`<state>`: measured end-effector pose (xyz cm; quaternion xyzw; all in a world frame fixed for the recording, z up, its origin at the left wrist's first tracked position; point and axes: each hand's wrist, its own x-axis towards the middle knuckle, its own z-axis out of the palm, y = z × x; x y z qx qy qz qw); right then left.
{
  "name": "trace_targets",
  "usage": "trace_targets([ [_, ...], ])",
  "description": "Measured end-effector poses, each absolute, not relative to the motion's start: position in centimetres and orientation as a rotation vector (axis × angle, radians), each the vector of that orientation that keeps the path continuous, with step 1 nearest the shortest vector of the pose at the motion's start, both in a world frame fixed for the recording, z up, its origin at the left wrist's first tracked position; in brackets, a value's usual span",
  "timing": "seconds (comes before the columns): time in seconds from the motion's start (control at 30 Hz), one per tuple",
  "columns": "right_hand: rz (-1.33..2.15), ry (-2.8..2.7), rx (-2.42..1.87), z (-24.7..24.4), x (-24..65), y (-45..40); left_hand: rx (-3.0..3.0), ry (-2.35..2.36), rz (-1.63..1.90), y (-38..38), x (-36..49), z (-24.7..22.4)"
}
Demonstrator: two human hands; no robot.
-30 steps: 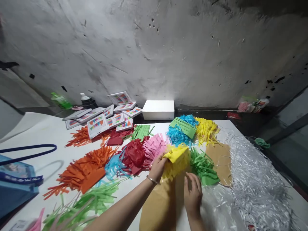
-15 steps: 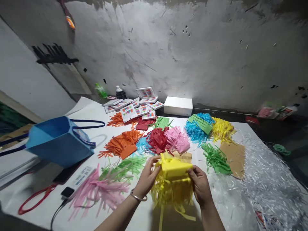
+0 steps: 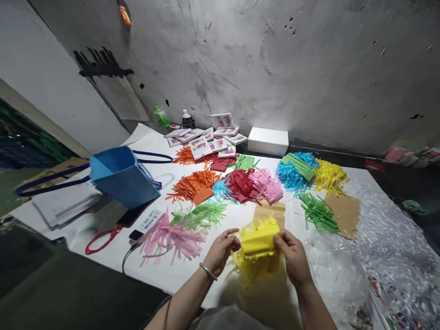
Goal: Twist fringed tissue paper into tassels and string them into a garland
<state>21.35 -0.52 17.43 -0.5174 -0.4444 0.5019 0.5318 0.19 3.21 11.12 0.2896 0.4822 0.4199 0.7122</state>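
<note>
A bundle of yellow tissue-paper fringe hangs above the table, its solid folded band facing me and cut strips spilling out around it. My right hand pinches the band's right end between thumb and fingers. At the left end, my left hand has its fingers bent and partly apart, just beside the paper; a bracelet is on that wrist. Behind the bundle, a brown card lies on the white tabletop. Nearby are pink fringe, red fringe and orange fringe.
On the left stands a blue bag beside red-handled scissors and a pale pink fringe. Clear plastic bags and shredded film cover the right side. Boxes with bunting pictures and a white box sit by the wall.
My left hand has come off the left end of the yellow fringe, while my right hand keeps its hold. The view has shifted, showing more floor at the lower left.
</note>
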Motion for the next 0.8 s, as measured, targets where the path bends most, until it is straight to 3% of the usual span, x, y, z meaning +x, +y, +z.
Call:
trace_targets([
  [0.2, 1.443, -0.532, -1.043, 16.7, 22.9, -1.9, 1.152, 1.644, 1.134, 1.8, -3.1, 12.4],
  [0.33, 1.448, -0.525, -1.080, 16.3, 22.0, -2.5, 1.545, 1.329, 1.027, -1.2, -0.9, 15.5],
  [0.53, 1.379, -0.694, -1.208, 14.8, 20.5, -3.5, 1.096, 0.997, 0.736, -1.9, 3.4, 15.5],
  [0.63, 1.055, -0.886, -1.423, 13.8, 22.2, -5.0, 1.043, 1.007, 0.786, -1.3, 3.8, 15.2],
  [0.8, 0.068, -0.942, -1.924, 10.7, 33.1, -10.7, 0.912, 1.131, 0.747, -0.5, 3.8, 14.8],
])
